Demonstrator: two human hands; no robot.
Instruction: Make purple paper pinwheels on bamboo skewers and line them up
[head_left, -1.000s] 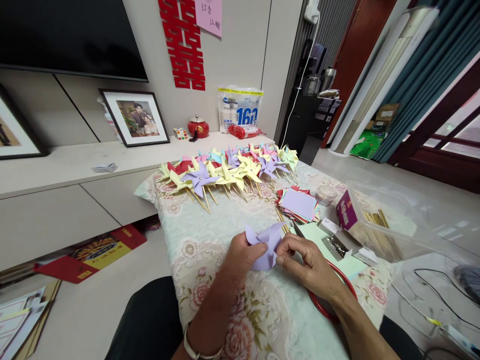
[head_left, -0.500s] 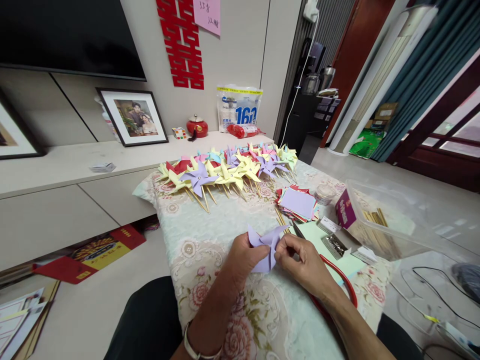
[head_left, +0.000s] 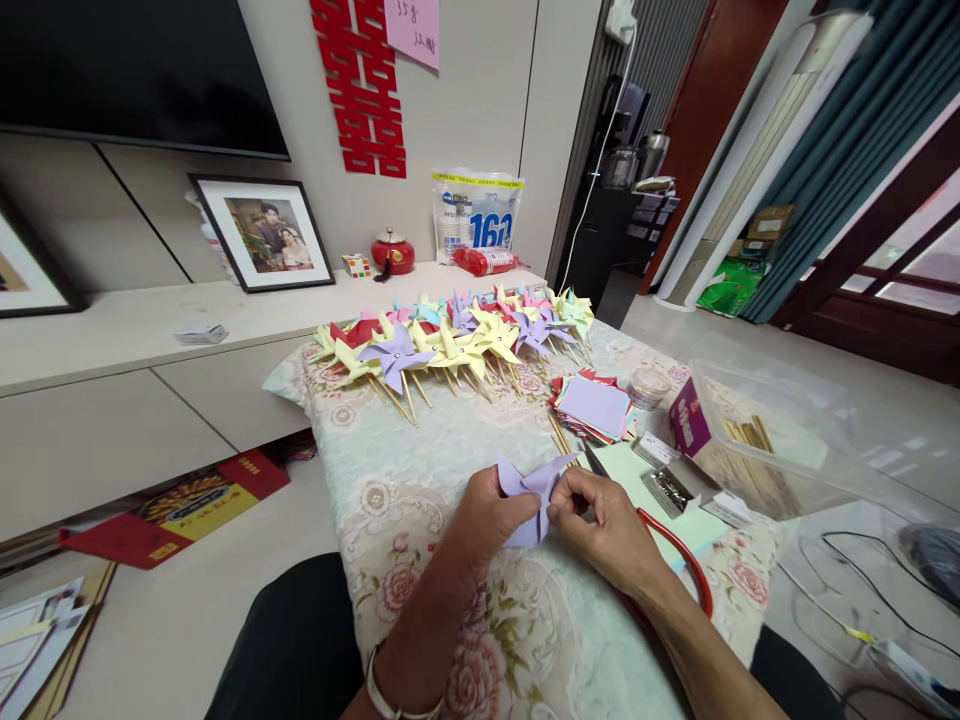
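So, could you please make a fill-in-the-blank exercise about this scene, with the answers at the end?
1. Both hands, left hand and right hand, hold a ____ paper piece.
2. The finished pinwheels lie at the table's ____ edge.
3. The scissors have ____ handles.

Answers: purple; far; red

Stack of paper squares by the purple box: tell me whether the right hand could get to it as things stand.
Probably yes. The stack of paper squares lies uncovered just beyond the right hand, with only flat sticks between them. But that hand is pinching the purple paper pinwheel together with the left hand.
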